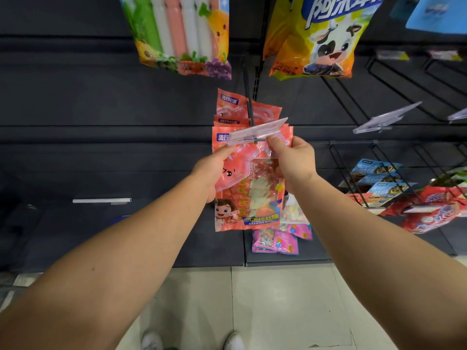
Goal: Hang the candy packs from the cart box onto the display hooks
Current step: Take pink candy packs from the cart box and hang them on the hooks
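An orange-pink candy pack (249,198) hangs in front of me at the tip of a black display hook (250,109). My left hand (214,170) grips its left side with the thumb on its front. My right hand (294,160) pinches its top right corner just below the hook's clear price-tag holder (257,131). Several matching packs (242,109) hang further back on the same hook. The cart box is out of view.
Big fruit-stick (182,34) and cow-print bags (318,39) hang overhead. Empty black hooks with clear tags (384,118) jut out at right. Blue (376,173) and red packs (429,210) hang lower right, pink packs (278,239) below. Dark back panels run left; tiled floor lies beneath.
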